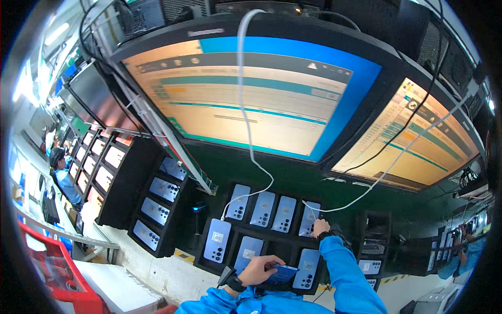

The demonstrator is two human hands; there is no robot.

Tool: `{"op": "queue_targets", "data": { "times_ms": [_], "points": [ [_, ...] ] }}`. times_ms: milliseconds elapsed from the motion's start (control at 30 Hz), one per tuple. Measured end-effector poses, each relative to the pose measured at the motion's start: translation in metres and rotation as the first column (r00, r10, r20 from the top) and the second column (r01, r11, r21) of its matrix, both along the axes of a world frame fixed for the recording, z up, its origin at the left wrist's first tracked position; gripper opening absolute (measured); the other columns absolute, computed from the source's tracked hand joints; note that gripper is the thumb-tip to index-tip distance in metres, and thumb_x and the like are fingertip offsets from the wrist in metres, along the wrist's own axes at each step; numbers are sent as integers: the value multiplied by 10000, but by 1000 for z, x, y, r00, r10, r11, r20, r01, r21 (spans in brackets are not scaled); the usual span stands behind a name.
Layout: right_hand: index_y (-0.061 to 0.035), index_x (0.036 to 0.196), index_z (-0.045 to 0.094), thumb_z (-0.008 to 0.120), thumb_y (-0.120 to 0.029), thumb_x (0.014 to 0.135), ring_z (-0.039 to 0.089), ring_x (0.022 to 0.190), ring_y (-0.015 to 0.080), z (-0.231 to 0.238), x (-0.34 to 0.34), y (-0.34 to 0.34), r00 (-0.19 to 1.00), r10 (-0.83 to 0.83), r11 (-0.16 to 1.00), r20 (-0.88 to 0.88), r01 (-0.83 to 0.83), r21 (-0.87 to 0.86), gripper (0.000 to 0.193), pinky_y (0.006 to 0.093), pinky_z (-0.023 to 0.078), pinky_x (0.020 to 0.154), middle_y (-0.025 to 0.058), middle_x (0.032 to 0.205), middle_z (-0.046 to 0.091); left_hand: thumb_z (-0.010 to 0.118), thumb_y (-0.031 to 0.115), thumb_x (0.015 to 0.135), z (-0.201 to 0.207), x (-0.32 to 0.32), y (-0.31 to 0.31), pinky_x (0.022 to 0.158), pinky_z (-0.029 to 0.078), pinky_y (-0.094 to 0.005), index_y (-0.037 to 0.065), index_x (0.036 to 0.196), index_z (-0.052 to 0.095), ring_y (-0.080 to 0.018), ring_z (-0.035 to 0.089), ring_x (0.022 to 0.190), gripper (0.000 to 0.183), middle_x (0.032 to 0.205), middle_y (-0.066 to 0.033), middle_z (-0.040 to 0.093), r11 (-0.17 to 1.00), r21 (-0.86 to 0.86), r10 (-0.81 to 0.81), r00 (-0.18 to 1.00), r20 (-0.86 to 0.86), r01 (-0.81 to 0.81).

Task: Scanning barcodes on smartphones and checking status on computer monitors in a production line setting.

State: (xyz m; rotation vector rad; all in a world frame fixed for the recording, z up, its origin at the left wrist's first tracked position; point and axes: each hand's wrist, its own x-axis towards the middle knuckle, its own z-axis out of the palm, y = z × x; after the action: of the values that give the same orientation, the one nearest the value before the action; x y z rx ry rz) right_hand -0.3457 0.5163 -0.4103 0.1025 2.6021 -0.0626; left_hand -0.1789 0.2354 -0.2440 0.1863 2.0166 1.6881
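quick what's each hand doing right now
Left hand: closed, holding a blue phone.
Right hand: gripping the white cable at a racked phone.

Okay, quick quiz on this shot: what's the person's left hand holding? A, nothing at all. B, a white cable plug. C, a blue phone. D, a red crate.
C: the left hand grips a blue phone just above the black rack, while the right hand is up at a phone in the rack's top row, where a white cable ends.
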Motion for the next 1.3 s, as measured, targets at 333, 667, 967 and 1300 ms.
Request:
{"op": "queue_targets", "data": {
  "times_ms": [333,667,967,1300],
  "points": [
    [-26,971,710,741,-133,726,665,981,340,-51,-9,1,991,-86,986,-102,99,133,269,461,566,783,208,1014,674,657,1,815,-7,15,-5,735,508,-298,87,1098,662,-163,640,822,296,995,-58,696,993,116,-8,996,-84,17],
    [55,1000,661,677,-110,858,613,712,111,88,44,-17,914,-350,136,206,267,-954,219,250,485,647,67,799,669,654,-7,802,-11,8,-4,728,518,-301,76,1097,656,-162,648,778,306,938,-80,695,993,116,31,988,-150,-13],
    [22,986,706,640,-116,903,664,784,125,202,150,-71,981,-189,396,34,108,-912,174,262,528,731,97,847,712,658,-33,805,-9,-3,-2,745,515,-293,41,1107,644,-154,641,837,311,939,-80,678,992,122,-32,998,-60,39],
    [-1,940,703,672,-110,863,684,794,206,217,161,-74,986,4,565,-167,-140,-813,136,297,547,715,122,932,704,686,-5,795,-13,5,-4,759,519,-301,45,1106,641,-169,653,843,318,939,-89,680,996,89,-22,998,-58,27]
  ]
}}
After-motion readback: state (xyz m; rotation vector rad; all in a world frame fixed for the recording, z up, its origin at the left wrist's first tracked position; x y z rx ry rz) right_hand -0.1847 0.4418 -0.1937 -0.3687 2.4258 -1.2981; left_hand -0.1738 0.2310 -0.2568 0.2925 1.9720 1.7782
